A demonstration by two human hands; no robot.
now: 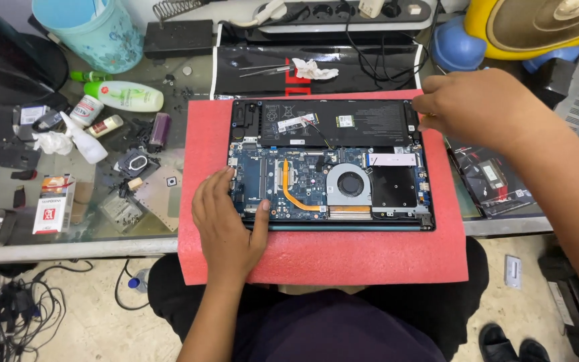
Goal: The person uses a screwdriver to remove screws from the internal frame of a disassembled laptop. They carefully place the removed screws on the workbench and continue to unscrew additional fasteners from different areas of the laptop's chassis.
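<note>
The opened laptop (330, 164) lies bottom-up on a red foam mat (323, 258), which overhangs the near edge of the counter (68, 248) at its middle. The base cover is off, so the circuit board, fan and battery are bare.

My left hand (226, 228) lies flat on the near left corner of the chassis, fingers spread and thumb along the near rim. Its grip is released: it presses down and holds nothing. My right hand (474, 107) is at the far right corner, knuckles up, fingertips curled to the chassis edge. I cannot tell whether that grip pinches anything, since the fingertips are hidden beneath the hand.

To do this step well, I judge:
1. Keep the left palm on the plastic frame, clear of the board components.
2. Work the far corner with fingertips only and with light force.
3. Keep the chassis square on the mat so it does not slide towards the overhang.

Materials:
- Battery (333, 121): flat, matte black, rectangular.
- Fan (350, 184): round, in a grey metal housing.
- Heat pipe (296, 194): copper-coloured, curved.
- Mat: soft, finely textured foam.
- Counter: glass top, strewn at its left end with bottles, screws and small parts.
</note>
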